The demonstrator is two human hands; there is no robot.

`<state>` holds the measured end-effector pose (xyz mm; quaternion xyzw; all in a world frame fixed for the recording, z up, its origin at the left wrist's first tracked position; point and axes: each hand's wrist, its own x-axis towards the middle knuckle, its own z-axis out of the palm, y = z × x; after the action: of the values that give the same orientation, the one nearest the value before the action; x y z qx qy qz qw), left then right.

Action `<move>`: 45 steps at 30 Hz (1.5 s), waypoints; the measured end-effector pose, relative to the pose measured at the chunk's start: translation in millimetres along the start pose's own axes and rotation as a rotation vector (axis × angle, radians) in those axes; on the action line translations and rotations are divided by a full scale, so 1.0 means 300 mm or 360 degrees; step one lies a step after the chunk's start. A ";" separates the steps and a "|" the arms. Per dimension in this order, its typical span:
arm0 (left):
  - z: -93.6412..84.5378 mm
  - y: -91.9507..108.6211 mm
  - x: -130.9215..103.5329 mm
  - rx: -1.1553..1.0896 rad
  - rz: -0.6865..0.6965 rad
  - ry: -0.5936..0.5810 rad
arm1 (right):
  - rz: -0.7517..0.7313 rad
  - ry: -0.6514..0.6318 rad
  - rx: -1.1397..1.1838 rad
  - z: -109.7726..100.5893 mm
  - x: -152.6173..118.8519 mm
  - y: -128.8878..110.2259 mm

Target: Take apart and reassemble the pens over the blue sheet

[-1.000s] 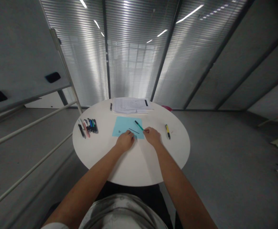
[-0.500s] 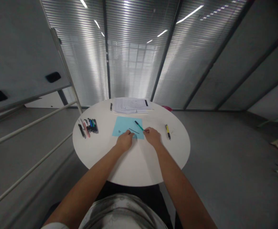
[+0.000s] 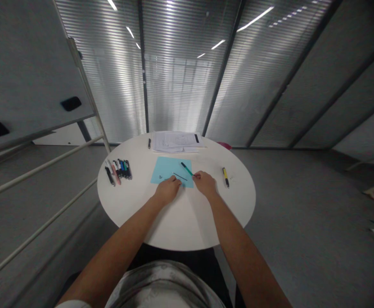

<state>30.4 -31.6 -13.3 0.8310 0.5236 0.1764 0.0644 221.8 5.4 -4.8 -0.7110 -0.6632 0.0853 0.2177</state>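
Note:
A light blue sheet [image 3: 167, 164] lies in the middle of the round white table. My right hand [image 3: 205, 184] is closed on the lower end of a green pen barrel [image 3: 187, 169], whose dark tip points up and left over the sheet. At the sheet's lower edge is my left hand [image 3: 168, 190], its fingers pinched together; what they hold, if anything, is too small to make out. A thin dark refill [image 3: 180, 176] rests on the sheet between the hands. Small dark parts [image 3: 160, 176] lie near the sheet's left side.
Several pens [image 3: 123, 169] lie at the table's left. A yellow and black pen [image 3: 226, 177] is at the right. Papers [image 3: 174, 142] and a dark pen [image 3: 149, 143] sit at the far edge. A whiteboard frame [image 3: 99, 124] stands left of the table [image 3: 180, 231].
My left hand has shifted very slightly to the right, its fingertips a little lower. My right hand and the green barrel have hardly moved.

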 end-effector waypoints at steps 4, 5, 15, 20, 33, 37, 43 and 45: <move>0.002 -0.030 0.000 -0.0373 0.0068 0.0204 | 0.0003 0.0008 0.0035 -0.002 -0.001 0.002; 0.003 -0.041 0.003 -0.0490 0.0065 0.0255 | 0.0004 0.0016 0.0047 0.000 0.001 0.004; -0.027 -0.105 0.047 -0.1820 -0.0433 0.0775 | -0.0383 -0.0004 0.0972 0.086 0.038 0.018; -0.073 -0.118 0.042 -0.2349 -0.0537 0.0955 | -0.0581 -0.0133 0.1169 0.084 0.013 -0.004; -0.079 -0.107 0.038 -0.2451 -0.0582 0.0841 | -0.0604 -0.0206 0.1130 0.065 -0.006 -0.018; -0.070 -0.103 0.034 -0.2390 -0.0515 0.0694 | -0.0614 -0.0212 0.1154 0.074 -0.004 -0.017; -0.076 -0.099 0.029 -0.2417 -0.0500 0.0679 | -0.0631 -0.0213 0.1137 0.071 -0.003 -0.017; -0.078 -0.104 0.031 -0.2474 -0.0543 0.0718 | -0.0634 -0.0201 0.1123 0.068 -0.004 -0.018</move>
<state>-0.8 -11.3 1.4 0.4033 0.3716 0.6385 0.5400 208.4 8.2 -20.8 -0.4436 -0.7301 0.3073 0.4192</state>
